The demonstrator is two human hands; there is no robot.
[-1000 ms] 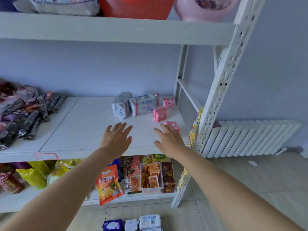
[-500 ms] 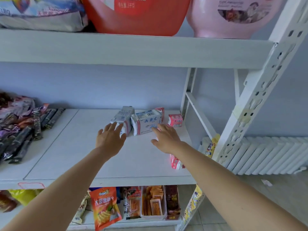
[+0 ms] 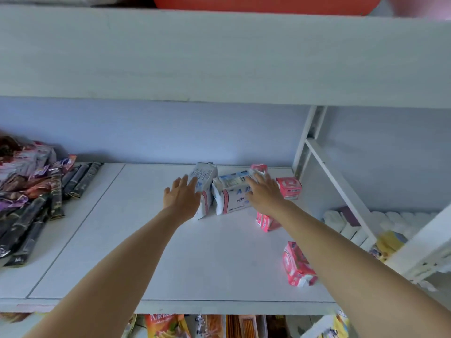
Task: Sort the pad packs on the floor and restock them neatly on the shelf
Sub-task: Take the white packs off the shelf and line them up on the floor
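Head view: both hands' fingers lie straight, left hand (image 3: 181, 197) touching white pack (image 3: 206, 189), right hand (image 3: 264, 195) on ABC pack (image 3: 231, 198).

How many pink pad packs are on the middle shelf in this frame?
4. One pink pack stands at the back behind the white ABC pack, one sits right of it, one lies under the right forearm, one nearest the front. Others may be hidden.

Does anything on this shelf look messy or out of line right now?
Yes. The pink packs are scattered: one lies alone near the front edge, another under the right forearm, away from the white packs at the back.
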